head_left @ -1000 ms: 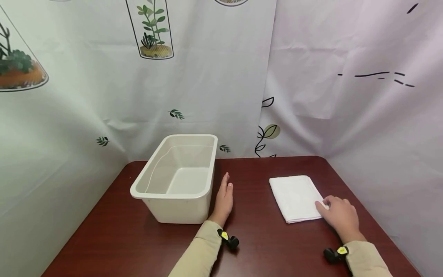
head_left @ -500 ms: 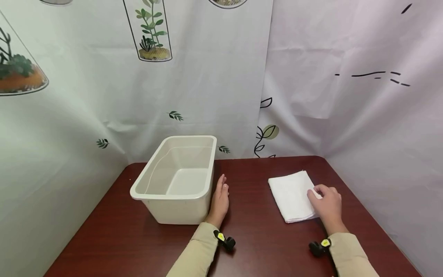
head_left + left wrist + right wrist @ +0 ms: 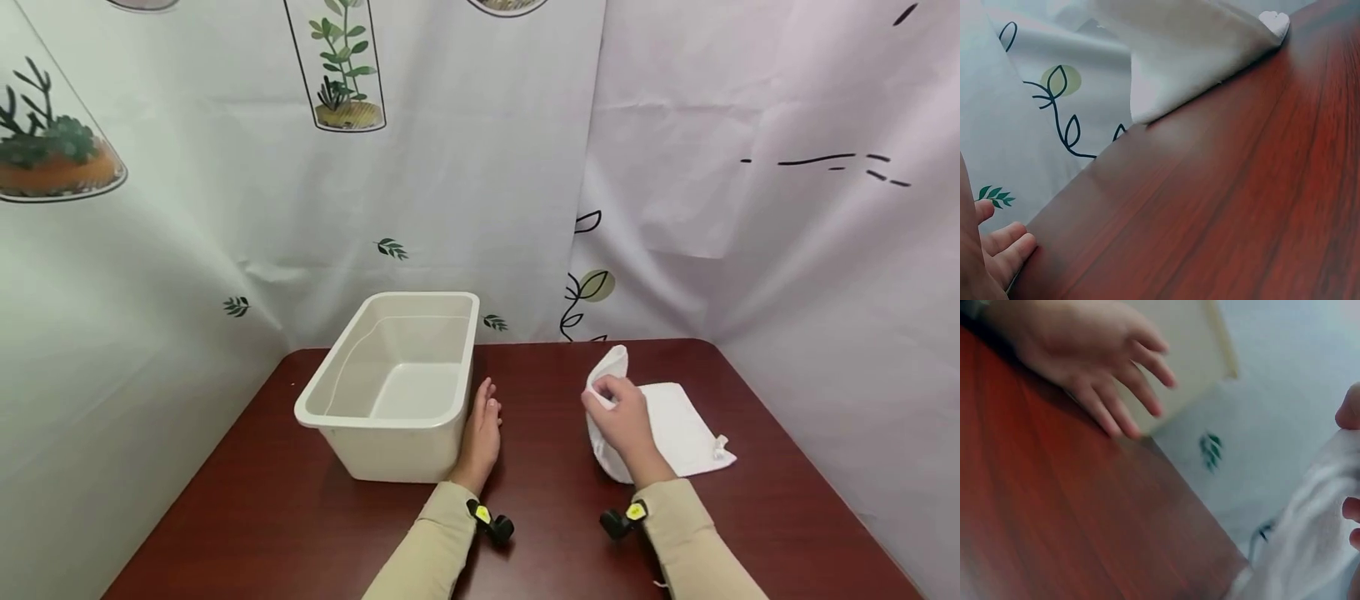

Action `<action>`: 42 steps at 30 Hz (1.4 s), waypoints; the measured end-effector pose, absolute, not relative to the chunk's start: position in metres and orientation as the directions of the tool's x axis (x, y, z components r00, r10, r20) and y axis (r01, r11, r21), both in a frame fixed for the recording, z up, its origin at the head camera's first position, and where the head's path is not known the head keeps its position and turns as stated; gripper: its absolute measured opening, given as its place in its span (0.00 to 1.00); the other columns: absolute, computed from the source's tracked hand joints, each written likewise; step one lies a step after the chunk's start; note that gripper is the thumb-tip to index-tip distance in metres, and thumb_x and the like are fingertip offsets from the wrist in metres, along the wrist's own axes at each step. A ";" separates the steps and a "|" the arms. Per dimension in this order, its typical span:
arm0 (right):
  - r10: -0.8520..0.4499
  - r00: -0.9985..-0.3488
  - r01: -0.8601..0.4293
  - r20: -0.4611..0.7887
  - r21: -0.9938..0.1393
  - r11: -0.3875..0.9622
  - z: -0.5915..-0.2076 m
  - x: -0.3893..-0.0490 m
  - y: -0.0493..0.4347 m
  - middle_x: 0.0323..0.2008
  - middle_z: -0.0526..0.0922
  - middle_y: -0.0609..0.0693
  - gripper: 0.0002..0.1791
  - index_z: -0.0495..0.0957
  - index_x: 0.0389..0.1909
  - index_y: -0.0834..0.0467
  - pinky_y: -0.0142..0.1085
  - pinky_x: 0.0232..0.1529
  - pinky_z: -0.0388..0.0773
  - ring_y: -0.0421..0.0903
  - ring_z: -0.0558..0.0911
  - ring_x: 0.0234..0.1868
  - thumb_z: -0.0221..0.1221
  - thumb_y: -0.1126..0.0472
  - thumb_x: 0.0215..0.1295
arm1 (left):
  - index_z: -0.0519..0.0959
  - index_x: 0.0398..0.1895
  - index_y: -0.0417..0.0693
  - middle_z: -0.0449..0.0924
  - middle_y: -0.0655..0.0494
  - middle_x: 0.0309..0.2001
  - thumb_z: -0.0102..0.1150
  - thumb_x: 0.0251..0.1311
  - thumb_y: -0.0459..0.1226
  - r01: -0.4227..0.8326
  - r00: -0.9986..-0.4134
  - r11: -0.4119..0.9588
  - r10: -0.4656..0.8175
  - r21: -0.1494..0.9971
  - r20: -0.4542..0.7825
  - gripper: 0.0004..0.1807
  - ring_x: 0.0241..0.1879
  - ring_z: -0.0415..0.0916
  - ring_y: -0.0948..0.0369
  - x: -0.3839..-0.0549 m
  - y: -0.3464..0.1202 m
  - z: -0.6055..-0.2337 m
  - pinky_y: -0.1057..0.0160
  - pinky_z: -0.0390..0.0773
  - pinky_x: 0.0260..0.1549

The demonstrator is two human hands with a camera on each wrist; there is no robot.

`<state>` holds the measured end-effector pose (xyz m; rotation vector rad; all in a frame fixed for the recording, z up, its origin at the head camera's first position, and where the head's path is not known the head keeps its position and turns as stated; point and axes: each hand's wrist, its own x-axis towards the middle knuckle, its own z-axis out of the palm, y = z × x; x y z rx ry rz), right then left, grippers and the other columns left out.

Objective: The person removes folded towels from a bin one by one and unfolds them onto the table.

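Observation:
A folded white cloth (image 3: 678,429) lies at the right of the table, its left part lifted and turned up. My right hand (image 3: 624,417) pinches that raised edge between thumb and fingers; in the right wrist view the cloth (image 3: 1310,525) hangs from the fingers at the right border. A small bunched bit shows at the cloth's right corner. My left hand (image 3: 482,437) rests along the right side of a cream plastic tub (image 3: 397,454), fingers straight. From the right wrist the left hand (image 3: 1100,362) appears with its fingers spread against the tub wall.
The dark red-brown wooden table (image 3: 262,517) has rounded far corners. Pale fabric (image 3: 487,183) printed with plants hangs behind it and at both sides. The tub is deep, with nothing inside, and stands left of centre.
My right hand has moved left from the cloth's right edge, carrying the pinched layer across, so the cloth opens out with its left part raised. My left hand stays by the tub.

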<state>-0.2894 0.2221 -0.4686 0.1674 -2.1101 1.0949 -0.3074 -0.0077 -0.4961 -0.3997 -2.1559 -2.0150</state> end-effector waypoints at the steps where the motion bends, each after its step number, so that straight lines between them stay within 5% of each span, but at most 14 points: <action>1: 0.186 -0.720 -0.438 0.668 -0.646 0.625 -0.469 -0.291 0.215 0.25 0.76 0.49 0.07 0.77 0.22 0.56 0.39 0.34 0.70 0.44 0.73 0.30 0.67 0.65 0.50 | 0.51 0.79 0.37 0.57 0.33 0.75 0.31 0.82 0.33 0.304 -0.951 0.063 0.082 0.951 0.298 0.26 0.67 0.64 0.34 -0.311 -0.007 -0.501 0.37 0.69 0.61; 10: -0.095 -0.787 -0.535 0.609 -0.598 0.597 -0.477 -0.289 0.179 0.21 0.73 0.39 0.14 0.77 0.19 0.48 0.36 0.28 0.69 0.39 0.70 0.26 0.63 0.63 0.64 | 0.56 0.79 0.43 0.59 0.42 0.76 0.36 0.81 0.37 0.357 -0.934 0.166 0.043 0.919 0.355 0.26 0.75 0.56 0.46 -0.322 -0.009 -0.517 0.44 0.60 0.71; 17: 0.068 -0.842 -0.406 0.535 -0.712 0.573 -0.469 -0.292 0.203 0.18 0.75 0.43 0.17 0.75 0.19 0.53 0.37 0.29 0.72 0.42 0.72 0.24 0.59 0.63 0.70 | 0.61 0.76 0.40 0.58 0.39 0.76 0.41 0.78 0.35 0.418 -0.906 0.393 0.118 0.819 0.406 0.26 0.76 0.54 0.45 -0.318 0.004 -0.510 0.42 0.56 0.72; 24: 0.204 -0.855 -0.293 0.476 -0.770 0.567 -0.465 -0.293 0.240 0.20 0.76 0.47 0.17 0.78 0.23 0.56 0.38 0.28 0.71 0.47 0.72 0.27 0.56 0.57 0.74 | 0.64 0.75 0.41 0.57 0.41 0.77 0.44 0.77 0.44 0.415 -0.906 0.708 0.265 0.571 0.331 0.29 0.77 0.51 0.43 -0.308 0.026 -0.501 0.43 0.55 0.73; 31: 0.281 -0.857 -0.179 0.433 -0.761 0.624 -0.475 -0.296 0.277 0.19 0.75 0.47 0.19 0.80 0.28 0.60 0.38 0.28 0.70 0.48 0.71 0.27 0.54 0.51 0.76 | 0.62 0.76 0.42 0.55 0.42 0.78 0.43 0.76 0.49 0.436 -0.897 0.816 0.360 0.380 0.257 0.32 0.78 0.49 0.46 -0.302 0.054 -0.499 0.46 0.53 0.74; 36: 0.240 -0.885 -0.119 0.399 -0.692 0.712 -0.486 -0.295 0.299 0.35 0.83 0.55 0.15 0.83 0.40 0.58 0.46 0.41 0.75 0.53 0.78 0.40 0.55 0.51 0.75 | 0.60 0.77 0.43 0.52 0.42 0.79 0.40 0.76 0.53 0.379 -0.925 0.861 0.365 0.340 0.108 0.34 0.79 0.46 0.47 -0.300 0.066 -0.507 0.47 0.50 0.75; 42: -0.143 -0.935 -0.288 0.326 -0.460 0.840 -0.513 -0.299 0.303 0.68 0.71 0.64 0.27 0.73 0.68 0.59 0.62 0.69 0.60 0.65 0.67 0.70 0.58 0.52 0.73 | 0.56 0.80 0.49 0.45 0.45 0.81 0.38 0.75 0.58 0.344 -0.936 0.905 0.353 0.250 0.011 0.37 0.80 0.39 0.50 -0.303 0.069 -0.516 0.49 0.44 0.76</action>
